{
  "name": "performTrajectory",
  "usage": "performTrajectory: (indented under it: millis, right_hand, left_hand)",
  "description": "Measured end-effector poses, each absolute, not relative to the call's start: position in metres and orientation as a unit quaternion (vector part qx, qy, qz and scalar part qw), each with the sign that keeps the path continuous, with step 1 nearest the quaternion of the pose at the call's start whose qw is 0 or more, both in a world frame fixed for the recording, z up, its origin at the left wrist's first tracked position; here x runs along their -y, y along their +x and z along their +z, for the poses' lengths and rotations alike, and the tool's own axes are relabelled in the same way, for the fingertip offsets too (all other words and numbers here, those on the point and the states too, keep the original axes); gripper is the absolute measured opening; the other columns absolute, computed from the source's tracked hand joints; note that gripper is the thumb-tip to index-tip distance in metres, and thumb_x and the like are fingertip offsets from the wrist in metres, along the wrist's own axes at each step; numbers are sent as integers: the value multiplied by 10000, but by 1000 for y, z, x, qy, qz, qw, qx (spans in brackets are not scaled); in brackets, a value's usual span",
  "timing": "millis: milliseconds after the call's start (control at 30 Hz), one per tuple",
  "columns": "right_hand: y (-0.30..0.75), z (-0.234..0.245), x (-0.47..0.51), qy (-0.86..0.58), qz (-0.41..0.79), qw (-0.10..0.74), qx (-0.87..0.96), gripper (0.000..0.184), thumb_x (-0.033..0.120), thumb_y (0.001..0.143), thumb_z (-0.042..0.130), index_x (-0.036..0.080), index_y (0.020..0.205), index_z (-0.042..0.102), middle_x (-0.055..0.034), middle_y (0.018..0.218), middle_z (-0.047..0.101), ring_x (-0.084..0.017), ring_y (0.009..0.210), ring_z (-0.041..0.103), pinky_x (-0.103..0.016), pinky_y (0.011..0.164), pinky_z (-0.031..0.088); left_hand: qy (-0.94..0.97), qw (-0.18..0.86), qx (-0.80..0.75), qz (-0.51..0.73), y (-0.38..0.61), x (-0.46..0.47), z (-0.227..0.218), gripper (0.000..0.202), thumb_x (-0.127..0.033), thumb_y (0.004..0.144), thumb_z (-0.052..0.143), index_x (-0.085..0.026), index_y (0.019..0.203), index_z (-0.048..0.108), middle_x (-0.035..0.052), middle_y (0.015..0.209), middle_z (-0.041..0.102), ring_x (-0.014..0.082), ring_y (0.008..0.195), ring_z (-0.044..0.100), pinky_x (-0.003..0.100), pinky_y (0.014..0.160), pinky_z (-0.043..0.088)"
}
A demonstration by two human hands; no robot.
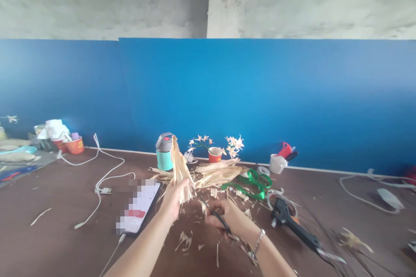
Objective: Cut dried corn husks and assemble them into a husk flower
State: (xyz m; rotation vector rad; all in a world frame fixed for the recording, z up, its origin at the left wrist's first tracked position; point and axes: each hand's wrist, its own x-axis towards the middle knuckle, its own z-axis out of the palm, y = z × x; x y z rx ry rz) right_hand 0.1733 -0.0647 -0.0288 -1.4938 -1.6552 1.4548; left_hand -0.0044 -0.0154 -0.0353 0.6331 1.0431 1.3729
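My left hand [174, 201] grips a tall piece of dried corn husk [179, 164], which stands up above the fingers. Just to the right, my right hand [231, 220] is closed around dark-handled scissors [217, 216]. Their blades point up and left toward the lower edge of the held husk; whether they touch it I cannot tell. More husks [221, 175] lie in a pile behind my hands. Small husk scraps [184, 240] litter the brown table [78, 194] below and around them.
Left of my arm lies a phone [143, 207] on a cable. Behind stand a teal flask [164, 160] and a red cup [215, 155] near white husk-like flowers [234, 143]. To the right are green ribbon [256, 184], a white cup [277, 164] and a black glue gun [295, 227].
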Motion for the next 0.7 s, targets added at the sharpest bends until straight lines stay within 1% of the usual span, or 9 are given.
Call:
performTrajectory:
  millis: [67, 167, 267, 400, 467, 567, 700]
  right_hand:
    - [174, -29, 65, -535, 541, 246, 601, 206, 336, 664, 644, 163, 755, 580, 72, 400, 502, -43, 282, 378, -142, 280, 277]
    - [174, -32, 65, -521, 557, 255, 594, 240, 352, 670, 651, 157, 787, 574, 69, 403, 509, -46, 294, 387, -142, 289, 277]
    - [172, -36, 65, -508, 574, 261, 587, 278, 366, 656, 676, 154, 796, 565, 68, 407, 512, -52, 312, 409, -143, 306, 293]
    - [168, -38, 66, -483, 584, 280, 590, 279, 368, 644, 685, 153, 750, 543, 57, 423, 531, -68, 346, 454, -157, 339, 352]
    - [166, -38, 66, -480, 587, 279, 589, 284, 370, 645, 684, 153, 751, 535, 52, 429, 542, -68, 347, 462, -157, 346, 358]
    - [164, -39, 65, -482, 589, 270, 590, 310, 399, 648, 684, 155, 752, 524, 47, 425, 547, -67, 334, 463, -149, 334, 332]
    - [160, -41, 64, -478, 592, 278, 586, 374, 460, 626, 699, 161, 752, 514, 52, 419, 540, -72, 318, 454, -170, 335, 360]
  left_hand:
    - [262, 605, -445, 606, -4, 15, -35, 284, -236, 569, 753, -119, 804, 642, 17, 557, 656, 146, 489, 612, 231, 480, 452]
    - [242, 599, -427, 633, -4, 14, -37, 303, -250, 559, 768, -125, 804, 639, -1, 561, 650, 130, 490, 602, 222, 495, 451]
    - [212, 590, -414, 660, -3, 13, -38, 321, -221, 545, 777, -126, 819, 638, 2, 596, 665, 127, 518, 612, 219, 520, 461]
    - [176, 574, -408, 688, 1, 14, -38, 313, -170, 555, 766, -126, 840, 644, 20, 657, 687, 136, 572, 635, 225, 557, 480]
    - [162, 572, -409, 692, 3, 16, -38, 301, -170, 564, 762, -129, 838, 646, 20, 661, 688, 140, 576, 639, 232, 565, 486]
    - [151, 575, -406, 694, 6, 17, -40, 299, -177, 567, 766, -133, 836, 644, 17, 667, 689, 135, 575, 639, 233, 570, 487]
    - [167, 582, -395, 691, 11, 21, -42, 325, -200, 570, 770, -151, 860, 634, -4, 678, 687, 119, 571, 634, 218, 564, 477]
